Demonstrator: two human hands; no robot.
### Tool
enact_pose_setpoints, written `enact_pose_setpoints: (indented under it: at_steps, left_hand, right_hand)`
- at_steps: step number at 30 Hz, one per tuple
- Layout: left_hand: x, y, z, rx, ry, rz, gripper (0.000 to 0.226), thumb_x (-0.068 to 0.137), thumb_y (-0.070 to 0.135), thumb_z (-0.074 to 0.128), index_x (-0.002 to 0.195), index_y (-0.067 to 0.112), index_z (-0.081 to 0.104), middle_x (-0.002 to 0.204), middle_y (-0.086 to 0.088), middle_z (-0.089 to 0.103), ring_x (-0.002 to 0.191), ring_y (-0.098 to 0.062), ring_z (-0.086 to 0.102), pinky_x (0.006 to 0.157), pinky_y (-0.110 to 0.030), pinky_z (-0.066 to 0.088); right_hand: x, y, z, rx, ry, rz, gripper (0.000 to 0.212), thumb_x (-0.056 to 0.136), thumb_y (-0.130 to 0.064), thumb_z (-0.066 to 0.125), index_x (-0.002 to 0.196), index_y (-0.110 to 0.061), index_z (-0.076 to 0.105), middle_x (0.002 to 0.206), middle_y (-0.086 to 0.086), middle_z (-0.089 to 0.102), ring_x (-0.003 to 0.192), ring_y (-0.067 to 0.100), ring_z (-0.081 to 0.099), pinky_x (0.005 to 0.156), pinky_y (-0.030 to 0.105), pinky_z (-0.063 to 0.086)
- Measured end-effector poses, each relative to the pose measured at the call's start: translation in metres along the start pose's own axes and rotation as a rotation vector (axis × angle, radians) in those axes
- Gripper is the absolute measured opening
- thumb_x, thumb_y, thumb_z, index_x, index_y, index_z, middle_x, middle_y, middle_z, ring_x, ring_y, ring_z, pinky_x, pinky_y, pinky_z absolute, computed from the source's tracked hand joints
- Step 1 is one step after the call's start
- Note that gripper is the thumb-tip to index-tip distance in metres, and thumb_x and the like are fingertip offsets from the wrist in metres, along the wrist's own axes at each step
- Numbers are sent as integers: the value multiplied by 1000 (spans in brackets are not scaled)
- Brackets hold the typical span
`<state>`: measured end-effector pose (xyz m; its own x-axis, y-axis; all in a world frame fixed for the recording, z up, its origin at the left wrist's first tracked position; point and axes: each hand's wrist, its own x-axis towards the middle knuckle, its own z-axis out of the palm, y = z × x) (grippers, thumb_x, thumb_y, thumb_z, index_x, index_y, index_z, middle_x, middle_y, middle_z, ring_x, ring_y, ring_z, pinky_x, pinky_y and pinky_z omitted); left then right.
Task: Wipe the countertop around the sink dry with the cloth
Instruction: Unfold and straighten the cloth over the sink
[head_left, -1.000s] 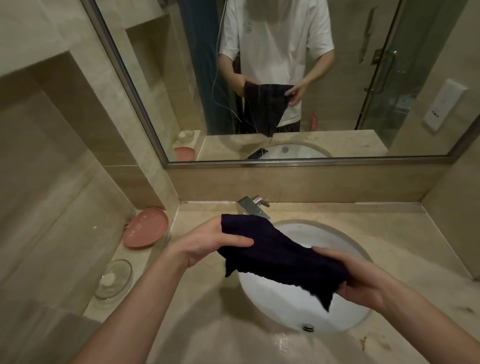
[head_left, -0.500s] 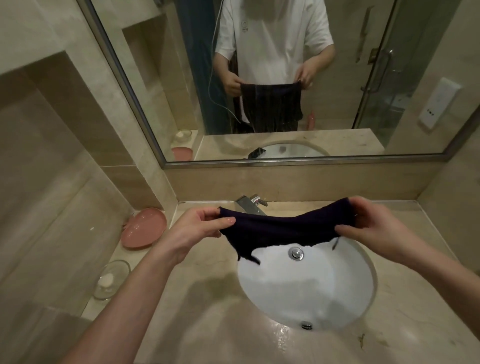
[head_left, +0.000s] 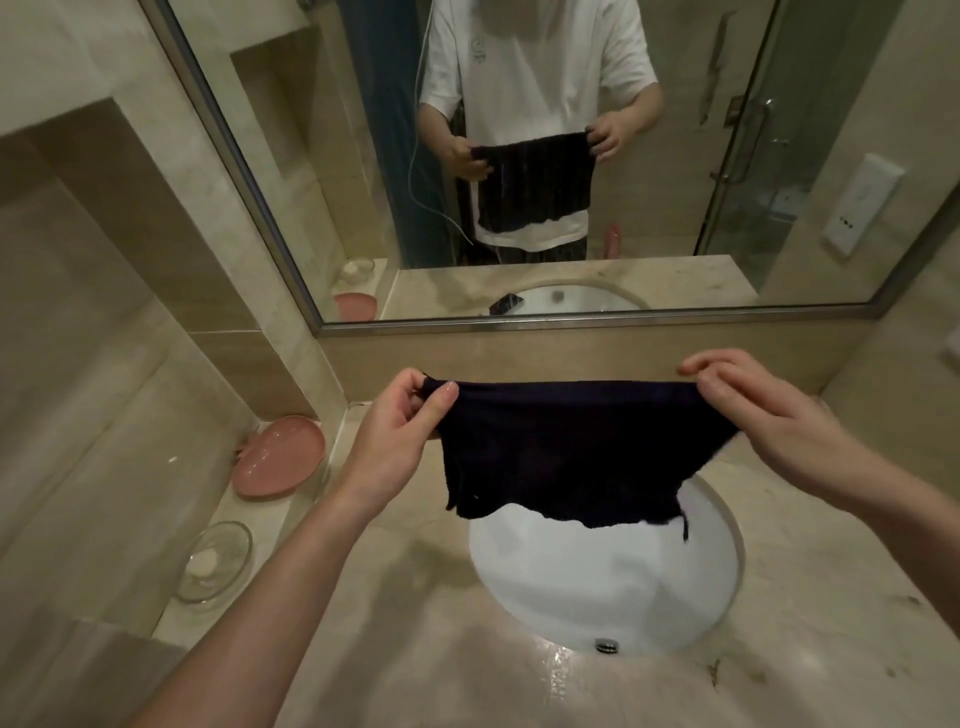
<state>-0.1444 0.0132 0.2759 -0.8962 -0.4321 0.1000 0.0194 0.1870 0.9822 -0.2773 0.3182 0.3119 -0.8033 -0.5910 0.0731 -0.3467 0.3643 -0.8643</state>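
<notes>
A dark navy cloth (head_left: 571, 447) hangs spread out flat above the back of the white oval sink (head_left: 608, 587). My left hand (head_left: 400, 431) pinches its upper left corner and my right hand (head_left: 769, 421) pinches its upper right corner, both raised in front of the wall below the mirror. The beige stone countertop (head_left: 395, 649) surrounds the sink; water glistens on it just in front of the basin. The cloth hides the faucet.
A pink dish (head_left: 278, 454) and a glass dish (head_left: 215, 561) with soap sit on a lower ledge at the left. A mirror (head_left: 545, 156) fills the wall behind. Side walls close in left and right of the counter.
My hands have lifted the cloth higher and pulled its top edge taut. It has opened from a bunched strip into a flat hanging sheet, now covering the faucet.
</notes>
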Motion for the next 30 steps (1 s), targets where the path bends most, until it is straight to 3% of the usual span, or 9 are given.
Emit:
enact_pose_setpoints:
  at_steps: [2,3,6,10,14,19,22,25,30]
  left_hand:
    - [0,1,7,-79,14,-45,20,102,26,53,88,12,51,71,6,64,68,-8,62,61,-25,53]
    - [0,0,11,-125,28,-87,20,103,27,51,90,11,50,70,7,61,65,-7,58,56,-23,49]
    - [-3,-9,20,-177,29,-196,21,103,31,51,98,11,49,72,4,57,65,-8,54,53,-20,43]
    - [-11,-25,14,-112,-49,-317,31,93,24,68,117,21,48,89,-8,75,76,-14,70,61,-24,53]
    - [-14,-33,-4,-161,-391,-438,63,75,30,81,133,21,59,114,-9,73,103,-22,70,80,-30,56]
    - [-17,-29,-16,-203,-630,-402,31,63,36,88,85,18,77,86,-1,72,79,-14,67,75,-24,51]
    - [-15,-15,-4,-161,-852,-314,51,75,32,80,118,8,64,117,-8,66,108,-24,61,96,-34,46]
    - [-20,-3,36,-178,-805,-316,69,77,20,75,140,16,49,129,-6,62,117,-22,59,99,-34,46]
    - [-28,3,67,-116,-677,-385,22,83,23,74,105,25,73,110,-3,73,103,-19,69,92,-32,53]
  right_hand:
    - [-4,-2,5,323,-67,100,31,97,-48,58,103,-19,68,93,6,66,94,11,67,95,28,49]
    - [-5,2,8,339,-144,127,39,89,-54,68,100,-17,66,85,4,68,87,13,69,79,29,53]
    - [-7,17,22,177,-264,189,38,80,-29,83,102,-11,58,87,0,73,85,18,72,72,27,57]
    - [-9,22,27,242,-205,166,25,89,-13,72,104,-11,52,85,5,72,82,22,71,69,30,58]
    - [-9,7,20,432,-167,29,21,88,-13,66,107,-6,60,97,11,70,90,22,70,72,26,58]
    - [-4,-13,16,439,-180,-79,14,92,-19,60,104,-15,66,100,8,68,92,19,67,75,26,56]
    - [6,-26,21,357,-278,-139,16,93,-19,61,107,-14,66,103,5,69,98,20,68,80,26,55]
    - [20,-37,34,265,-420,-157,14,95,-18,61,108,-14,65,102,0,70,98,15,67,82,23,52]
    - [41,-34,41,-118,-423,-177,6,96,-30,66,99,-26,65,92,-8,69,87,9,66,74,23,53]
